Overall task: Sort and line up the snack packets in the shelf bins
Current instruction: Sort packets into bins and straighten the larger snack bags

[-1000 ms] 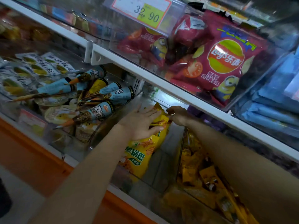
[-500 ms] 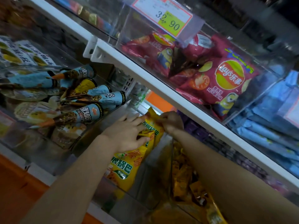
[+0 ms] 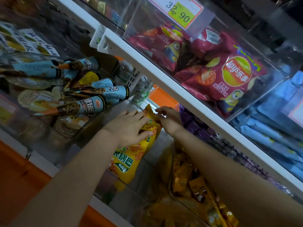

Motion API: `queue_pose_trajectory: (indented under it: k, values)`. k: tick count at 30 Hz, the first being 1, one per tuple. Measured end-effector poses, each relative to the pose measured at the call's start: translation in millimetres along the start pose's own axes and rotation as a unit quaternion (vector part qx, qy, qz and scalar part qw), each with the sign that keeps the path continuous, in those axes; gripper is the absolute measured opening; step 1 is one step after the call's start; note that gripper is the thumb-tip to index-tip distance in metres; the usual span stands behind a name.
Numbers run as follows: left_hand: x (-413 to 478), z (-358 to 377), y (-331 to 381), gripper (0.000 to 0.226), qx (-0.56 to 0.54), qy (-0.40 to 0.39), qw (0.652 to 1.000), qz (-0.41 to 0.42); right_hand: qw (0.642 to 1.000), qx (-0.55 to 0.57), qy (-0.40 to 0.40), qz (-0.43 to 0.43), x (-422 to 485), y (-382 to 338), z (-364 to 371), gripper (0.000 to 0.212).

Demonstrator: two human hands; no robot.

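Note:
A stack of yellow snack packets (image 3: pixel 129 163) with green lettering stands on edge in a clear acrylic bin (image 3: pixel 152 163) on the lower shelf. My left hand (image 3: pixel 129 126) lies flat over the front packet's upper part, fingers spread and thumb pressing its face. My right hand (image 3: pixel 168 119) pinches the packets' top corner at the back of the bin. The packets' far ends are hidden under the shelf above.
Cone-shaped blue snacks (image 3: pixel 91 94) fill the bin to the left. Small orange packets (image 3: pixel 185 176) lie in the bin to the right, under my right forearm. The white shelf edge (image 3: pixel 165 82) above carries red crisp bags (image 3: pixel 229 76) and a price tag (image 3: pixel 178 10).
My hands stay on the yellow packets, the right one now pinching the top corner. The camera has tilted and moved closer, shifting the shelf in view.

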State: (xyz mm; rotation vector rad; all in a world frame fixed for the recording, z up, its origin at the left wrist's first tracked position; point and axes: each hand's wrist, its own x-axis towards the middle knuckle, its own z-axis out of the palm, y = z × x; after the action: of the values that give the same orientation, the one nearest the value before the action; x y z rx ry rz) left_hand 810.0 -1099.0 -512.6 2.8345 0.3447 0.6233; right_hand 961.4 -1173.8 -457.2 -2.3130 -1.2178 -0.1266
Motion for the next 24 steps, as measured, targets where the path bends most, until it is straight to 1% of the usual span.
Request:
queue_pose_trajectory:
  k: [1,3,4,6,8,10,11,12,13,14,16,17,18,19,22,24]
  values:
    - [-1.1,-1.1,0.7,0.06,-0.002,-0.003,1.0,-0.002,1.0,0.001,-0.011,-0.019,-4.1,-5.0,-1.4,0.017]
    - [-4.6,-3.3,2.6,0.054,-0.007,-0.017,1.0,-0.007,0.994,-0.05,-0.088,-0.052,-12.3,-11.5,-1.4,0.015]
    - [-7.5,-5.7,4.1,0.055,-0.005,-0.028,1.0,-0.006,0.988,-0.067,-0.128,-0.053,-15.3,-12.9,-1.1,0.016]
    - [-16.2,-12.8,4.2,0.056,-0.012,-0.053,0.999,-0.002,0.983,-0.077,-0.162,-0.042,-19.4,-14.4,-3.4,0.017]
    - [-28.0,-25.6,1.5,0.061,-0.015,-0.079,0.997,0.003,0.982,-0.068,-0.177,-0.021,-21.5,-11.2,-6.6,0.029]
    - [-39.0,-41.6,-2.4,0.069,0.012,-0.123,0.992,0.004,0.976,-0.096,-0.196,-0.017,-23.9,-6.0,-9.7,0.045]
    - [-42.4,-48.8,-3.3,0.075,0.026,-0.146,0.989,0.0,0.973,-0.116,-0.199,-0.015,-25.0,-3.7,-10.6,0.046]
    - [-44.2,-55.4,-3.4,0.082,0.04,-0.165,0.985,-0.001,0.972,-0.131,-0.197,-0.013,-25.6,-1.0,-10.9,0.038]
    - [-43.8,-60.6,-2.6,0.089,0.053,-0.184,0.981,-0.002,0.971,-0.146,-0.191,-0.014,-26.6,0.3,-11.4,0.023]
    - [-42.8,-64.3,-0.6,0.095,0.067,-0.203,0.977,-0.001,0.972,-0.157,-0.174,-0.024,-26.9,0.7,-12.3,0.018]
    - [-40.7,-66.6,3.1,0.105,0.089,-0.234,0.968,-0.003,0.978,-0.167,-0.121,-0.042,-24.4,3.1,-14.2,0.016]
    - [-40.1,-65.7,4.8,0.109,0.103,-0.241,0.965,-0.004,0.981,-0.167,-0.092,-0.046,-23.5,2.4,-15.5,0.023]
    - [-40.3,-63.4,6.2,0.11,0.12,-0.237,0.964,-0.001,0.983,-0.164,-0.074,-0.045,-22.8,2.4,-15.5,0.029]
    - [-41.5,-60.4,8.2,0.108,0.136,-0.225,0.965,0.004,0.985,-0.154,-0.066,-0.044,-22.7,2.5,-14.3,0.03]
    - [-46.3,-49.5,13.2,0.096,0.171,-0.172,0.97,0.023,0.987,-0.132,-0.082,-0.05,-25.2,2.9,-4.5,0.024]
    - [-48.7,-45.9,15.3,0.093,0.181,-0.146,0.972,0.032,0.988,-0.12,-0.075,-0.067,-25.3,2.4,-0.8,0.02]
